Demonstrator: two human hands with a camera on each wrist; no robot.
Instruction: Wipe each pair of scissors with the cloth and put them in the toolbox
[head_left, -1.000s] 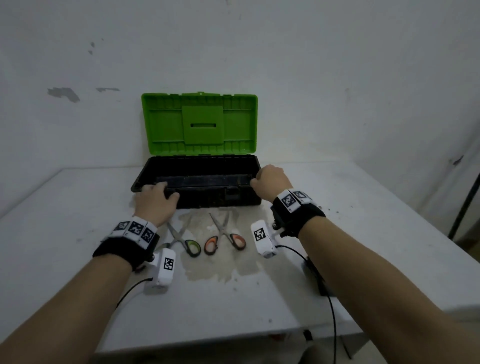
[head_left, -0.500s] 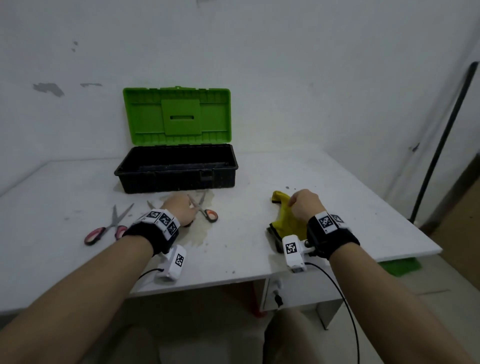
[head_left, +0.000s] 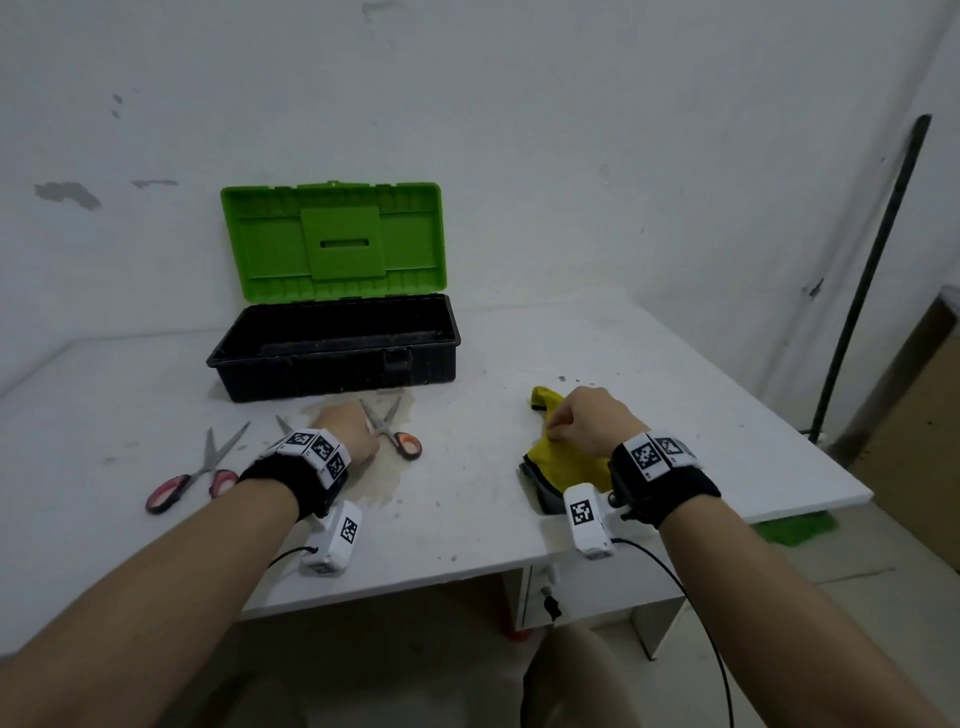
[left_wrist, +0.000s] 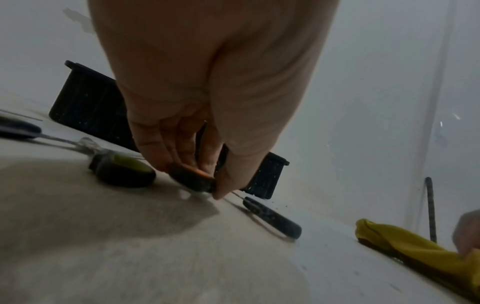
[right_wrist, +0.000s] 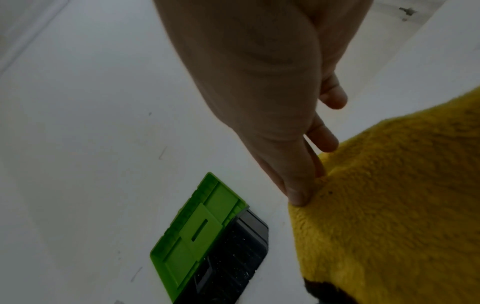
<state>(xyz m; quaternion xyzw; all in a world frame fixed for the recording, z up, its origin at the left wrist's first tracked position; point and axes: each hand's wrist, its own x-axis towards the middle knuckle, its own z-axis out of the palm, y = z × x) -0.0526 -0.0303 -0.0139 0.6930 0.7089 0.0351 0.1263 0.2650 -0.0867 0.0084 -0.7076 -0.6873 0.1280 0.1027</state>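
The toolbox (head_left: 332, 358) stands open at the back, black tub and green lid upright. In front of it my left hand (head_left: 363, 441) pinches one handle loop of the orange-handled scissors (head_left: 402, 441), which lie on the table; the pinch (left_wrist: 205, 185) shows in the left wrist view. Green-handled scissors (left_wrist: 124, 170) lie just left of that hand, mostly hidden under it in the head view. Red-handled scissors (head_left: 192, 478) lie further left. My right hand (head_left: 553, 431) pinches a fold of the yellow cloth (head_left: 566, 457) between thumb and fingertips (right_wrist: 298, 195).
The white table (head_left: 467, 519) has a damp stain under the left hand, and its right edge is close to the cloth. A dark pole (head_left: 872, 270) leans on the wall at right. The wall stands right behind the toolbox.
Both hands have left the toolbox's front rim. The left came down onto the orange scissors and the right went to the yellow cloth; in the last half second they barely moved.
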